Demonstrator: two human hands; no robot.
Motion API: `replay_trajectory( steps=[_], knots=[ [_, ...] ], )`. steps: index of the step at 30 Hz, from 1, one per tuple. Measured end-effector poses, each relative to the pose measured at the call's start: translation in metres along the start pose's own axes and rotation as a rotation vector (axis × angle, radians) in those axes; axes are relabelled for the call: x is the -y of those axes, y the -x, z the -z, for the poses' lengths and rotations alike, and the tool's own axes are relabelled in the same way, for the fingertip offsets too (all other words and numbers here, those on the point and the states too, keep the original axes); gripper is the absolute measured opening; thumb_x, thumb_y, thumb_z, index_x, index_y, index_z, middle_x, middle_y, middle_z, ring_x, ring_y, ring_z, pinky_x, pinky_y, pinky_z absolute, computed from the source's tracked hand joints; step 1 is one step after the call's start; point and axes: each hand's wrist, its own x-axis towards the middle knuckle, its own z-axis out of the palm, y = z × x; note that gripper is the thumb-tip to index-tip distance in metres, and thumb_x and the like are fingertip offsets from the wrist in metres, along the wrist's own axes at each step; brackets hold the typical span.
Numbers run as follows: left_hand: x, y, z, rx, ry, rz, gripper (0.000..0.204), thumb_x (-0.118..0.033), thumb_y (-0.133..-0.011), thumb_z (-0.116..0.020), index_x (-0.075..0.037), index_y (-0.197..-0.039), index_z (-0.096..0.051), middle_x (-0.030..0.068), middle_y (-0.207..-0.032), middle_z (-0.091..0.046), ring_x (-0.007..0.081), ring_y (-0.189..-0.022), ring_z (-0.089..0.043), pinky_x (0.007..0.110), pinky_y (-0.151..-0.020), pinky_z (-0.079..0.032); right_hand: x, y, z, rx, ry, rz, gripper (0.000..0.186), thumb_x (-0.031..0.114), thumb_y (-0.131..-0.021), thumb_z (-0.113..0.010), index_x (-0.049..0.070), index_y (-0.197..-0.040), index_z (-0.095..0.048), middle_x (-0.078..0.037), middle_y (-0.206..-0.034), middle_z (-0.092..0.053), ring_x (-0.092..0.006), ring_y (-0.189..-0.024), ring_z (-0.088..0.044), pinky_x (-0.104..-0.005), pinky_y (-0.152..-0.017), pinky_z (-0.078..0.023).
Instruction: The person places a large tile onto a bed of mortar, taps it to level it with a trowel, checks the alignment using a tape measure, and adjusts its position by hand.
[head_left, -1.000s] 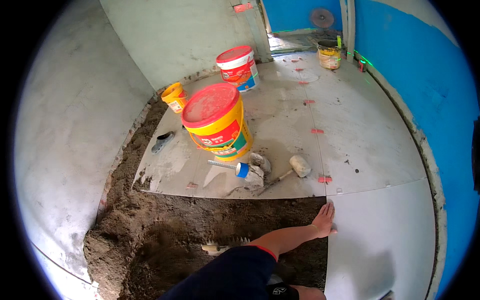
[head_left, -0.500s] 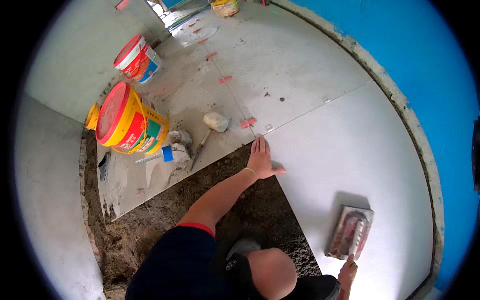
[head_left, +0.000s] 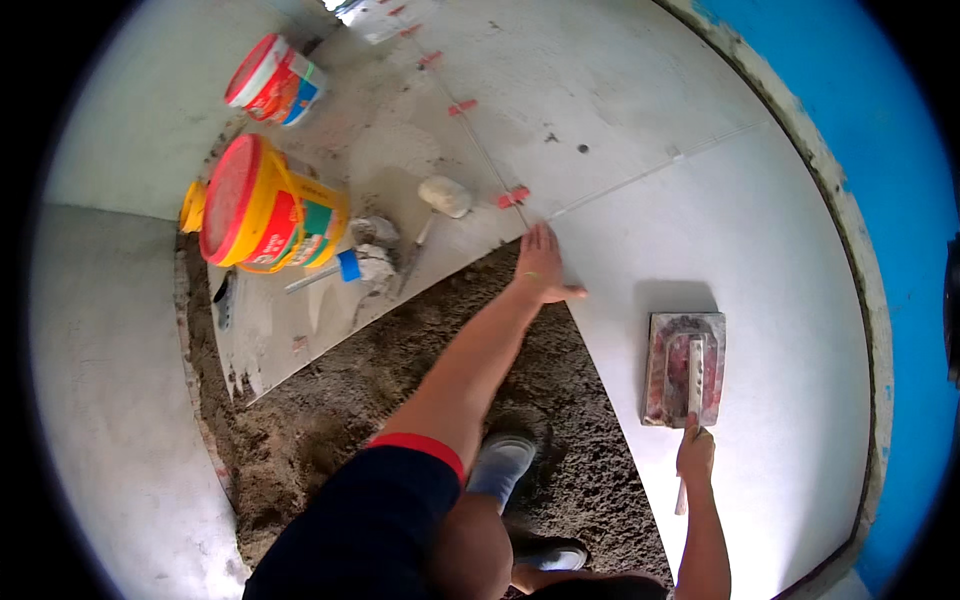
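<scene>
My left hand (head_left: 543, 265) lies with fingers stretched out and thumb spread at the far left corner of a large pale floor tile (head_left: 740, 240). It holds nothing, and its fingertips are near the joint with the neighbouring tiles. My right hand (head_left: 695, 455) is closed round the stick-like handle of a rectangular, float-like tool (head_left: 659, 375). The tool's worn reddish-grey plate is over the same tile, with a shadow beside it; whether it touches the tile I cannot tell. Rough dark mortar (head_left: 580, 420) lies left of the tile.
Two buckets, one yellow (head_left: 262, 205) and one red and white (head_left: 290, 85), stand at the left. A pale-headed mallet (head_left: 445, 196) and a blue-banded tool (head_left: 349, 266) lie nearby. Red clips (head_left: 514, 197) line a joint. My shoes (head_left: 510, 450) are on the mortar; a blue wall (head_left: 860, 200) borders the right.
The view has shifted down and forward. My right hand and the float-like tool have moved farther up the tile. My left hand keeps its place at the tile's corner.
</scene>
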Motion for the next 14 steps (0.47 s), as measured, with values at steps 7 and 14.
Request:
replay_trajectory(
  steps=[7, 14],
  knots=[
    [-0.050, 0.198, -0.012, 0.426, 0.384, -0.041, 0.071, -0.056, -0.104, -0.042, 0.003, -0.142, -0.052, 0.0246, -0.142, -0.053, 0.0376, -0.142, -0.041, 0.062, -0.122, -0.019, 0.045, 0.031, 0.031, 0.126, 0.176, 0.098, 0.059, 0.049, -0.102, -0.051, -0.004, -0.125, -0.053, -0.035, -0.108, -0.062, -0.0510, -0.103, -0.062, -0.0553, -0.090, -0.050],
    [0.048, 0.660, -0.091, 0.864, 0.546, 0.285, 0.052, -0.046, -0.106, -0.043, -0.017, -0.149, -0.051, 0.0154, -0.158, -0.040, 0.0382, -0.143, -0.038, 0.050, -0.118, -0.035, -0.137, 0.229, 0.062, 0.693, -0.370, -0.372, 0.041, 0.042, -0.102, -0.053, 0.005, -0.085, -0.058, -0.011, -0.079, -0.064, -0.0235, -0.070, -0.062, -0.0403, -0.063, -0.050]
  ],
)
